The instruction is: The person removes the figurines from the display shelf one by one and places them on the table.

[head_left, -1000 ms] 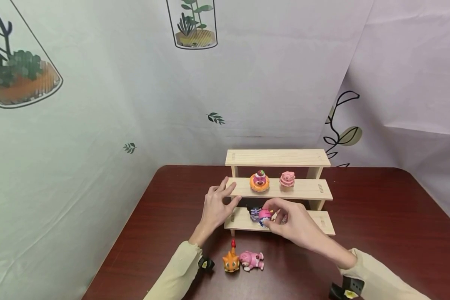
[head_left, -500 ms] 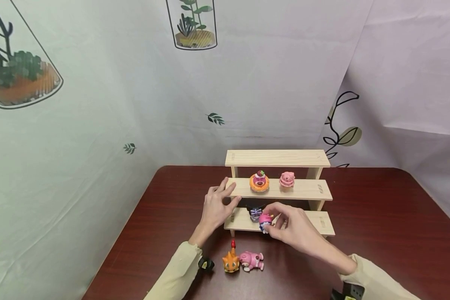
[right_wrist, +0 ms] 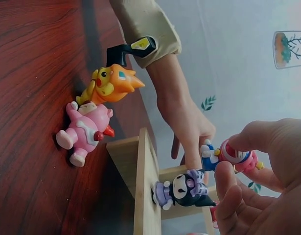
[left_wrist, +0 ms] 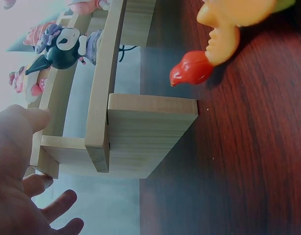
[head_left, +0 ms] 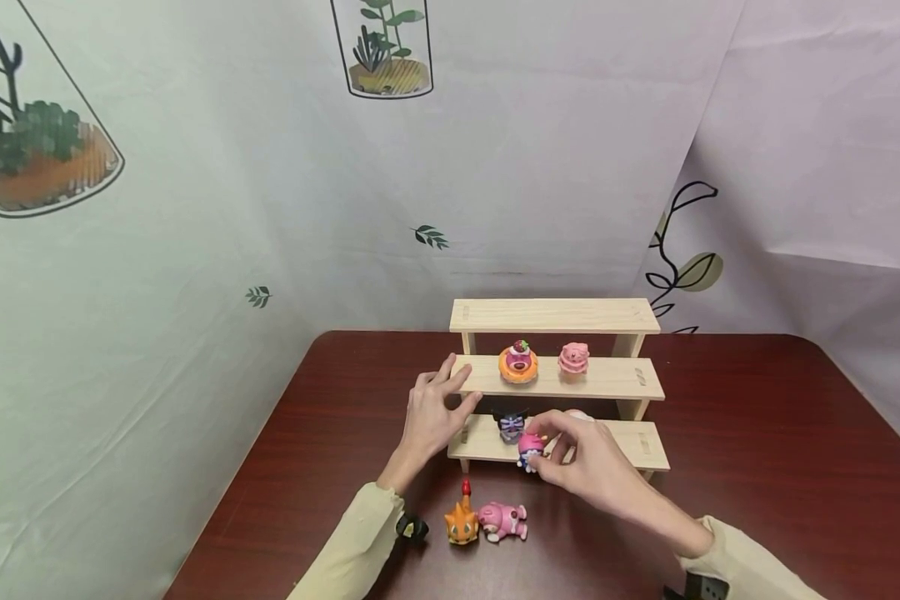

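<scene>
My right hand (head_left: 588, 454) pinches a small figurine (head_left: 530, 450) with a pink top and blue-and-white lower part, in front of the stepped wooden shelf's lowest board (head_left: 487, 447). In the right wrist view, thumb and fingers hold this figurine (right_wrist: 233, 154) apart from the black-and-purple figurine (right_wrist: 177, 190), which stands on that board. My left hand (head_left: 429, 415) rests at the left end of the middle board (head_left: 615, 379), fingers spread. In the left wrist view, this hand (left_wrist: 15, 161) has its thumb by the board's edge.
On the middle board stand an orange-ringed figurine (head_left: 518, 365) and a pink swirl-topped one (head_left: 573, 360). An orange figurine (head_left: 462, 525) with a red-tipped tail and a lying pink figurine (head_left: 503, 521) are on the dark red table (head_left: 330, 500). A white rounded thing (head_left: 580, 414) shows behind my right hand.
My right hand has brought the pink-and-blue figurine slightly toward me and down, uncovering more of the black-and-purple one. A white rounded thing now shows behind that hand. My left hand stays put.
</scene>
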Demonstrator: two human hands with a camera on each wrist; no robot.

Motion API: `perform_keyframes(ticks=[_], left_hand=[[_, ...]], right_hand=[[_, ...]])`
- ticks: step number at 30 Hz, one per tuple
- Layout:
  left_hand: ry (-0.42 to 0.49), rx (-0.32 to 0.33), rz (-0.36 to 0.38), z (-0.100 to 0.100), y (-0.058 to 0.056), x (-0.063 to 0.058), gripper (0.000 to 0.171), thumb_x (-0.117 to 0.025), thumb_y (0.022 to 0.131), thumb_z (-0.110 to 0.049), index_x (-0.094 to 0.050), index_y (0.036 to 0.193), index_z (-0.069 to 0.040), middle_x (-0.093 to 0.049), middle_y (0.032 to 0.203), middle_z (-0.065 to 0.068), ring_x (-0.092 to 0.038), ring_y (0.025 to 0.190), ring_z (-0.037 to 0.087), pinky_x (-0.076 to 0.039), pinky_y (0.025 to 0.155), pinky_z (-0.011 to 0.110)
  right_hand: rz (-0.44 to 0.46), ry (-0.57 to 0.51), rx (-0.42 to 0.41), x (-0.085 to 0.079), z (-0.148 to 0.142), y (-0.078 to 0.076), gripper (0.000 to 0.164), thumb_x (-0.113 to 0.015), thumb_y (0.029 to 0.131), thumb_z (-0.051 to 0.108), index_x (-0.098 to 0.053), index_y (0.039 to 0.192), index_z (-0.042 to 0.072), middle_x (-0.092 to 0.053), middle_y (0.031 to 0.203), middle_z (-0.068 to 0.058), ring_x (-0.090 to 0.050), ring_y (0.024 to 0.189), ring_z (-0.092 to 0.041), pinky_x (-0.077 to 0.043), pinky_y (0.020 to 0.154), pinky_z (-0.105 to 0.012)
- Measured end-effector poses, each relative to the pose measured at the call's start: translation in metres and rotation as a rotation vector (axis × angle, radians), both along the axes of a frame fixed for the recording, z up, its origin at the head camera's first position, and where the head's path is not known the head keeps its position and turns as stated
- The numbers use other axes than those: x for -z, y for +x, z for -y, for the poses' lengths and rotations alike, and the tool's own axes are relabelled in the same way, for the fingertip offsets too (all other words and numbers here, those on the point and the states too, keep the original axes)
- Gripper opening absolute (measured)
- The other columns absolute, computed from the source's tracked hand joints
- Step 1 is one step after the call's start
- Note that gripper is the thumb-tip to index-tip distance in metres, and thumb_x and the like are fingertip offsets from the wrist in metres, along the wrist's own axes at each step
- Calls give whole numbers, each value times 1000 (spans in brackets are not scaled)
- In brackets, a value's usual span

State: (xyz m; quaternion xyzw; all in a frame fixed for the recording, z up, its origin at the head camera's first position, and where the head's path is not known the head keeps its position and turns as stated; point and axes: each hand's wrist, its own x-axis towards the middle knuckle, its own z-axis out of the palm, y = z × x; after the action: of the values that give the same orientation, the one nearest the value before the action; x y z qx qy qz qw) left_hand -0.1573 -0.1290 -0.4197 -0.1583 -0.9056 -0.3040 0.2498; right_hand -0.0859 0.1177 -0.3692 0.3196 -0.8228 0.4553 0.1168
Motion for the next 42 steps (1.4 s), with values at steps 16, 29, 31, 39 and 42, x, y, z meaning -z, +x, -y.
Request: perform_keyframes(ticks=[16, 29, 31, 39, 42], left_hand=[[-3, -2, -2, 0, 0, -1, 47, -76, 87, -30, -69, 129, -10, -53, 143, 17, -57, 108, 44, -43, 87, 61], [-4, -3, -2, 0, 1, -1, 48, -77, 87, -31, -69, 129, -10, -54, 143, 16, -57, 107, 44, -43, 88, 61], [0, -1, -8, 0, 1, -1, 48, -77, 87, -30, -69, 129, -9, -54, 142, 17, -57, 106, 44, -43, 87, 62], [-7, 6, -59, 0, 0, 1, 47, -77, 85, -29, -71, 126, -7, -57, 138, 21, -58, 102, 44, -43, 84, 62], [-4, 3, -44, 0, 0, 0, 47, -77, 86, -30, -71, 127, -7, -56, 140, 19, -57, 104, 44, -43, 85, 62]], right_hand=[[25, -30, -29, 9, -1, 6, 28, -82, 76, 0, -68, 98, 13, -67, 86, 8, -58, 62, -1, -49, 54, -26], [68, -48, -19, 14, -3, 12, 27, -83, 77, 1, -68, 97, 13, -67, 85, 8, -58, 60, -2, -49, 53, -26], [70, -50, -16, 16, -3, 13, 27, -83, 77, 1, -69, 97, 13, -67, 85, 8, -58, 60, -2, -49, 53, -25], [80, -59, -11, 19, -3, 17, 27, -83, 77, 2, -69, 97, 13, -66, 85, 8, -58, 60, -2, -48, 52, -25], [90, -62, -10, 19, -4, 18, 26, -83, 78, 3, -69, 97, 13, -67, 85, 8, -59, 60, -2, -48, 51, -24]])
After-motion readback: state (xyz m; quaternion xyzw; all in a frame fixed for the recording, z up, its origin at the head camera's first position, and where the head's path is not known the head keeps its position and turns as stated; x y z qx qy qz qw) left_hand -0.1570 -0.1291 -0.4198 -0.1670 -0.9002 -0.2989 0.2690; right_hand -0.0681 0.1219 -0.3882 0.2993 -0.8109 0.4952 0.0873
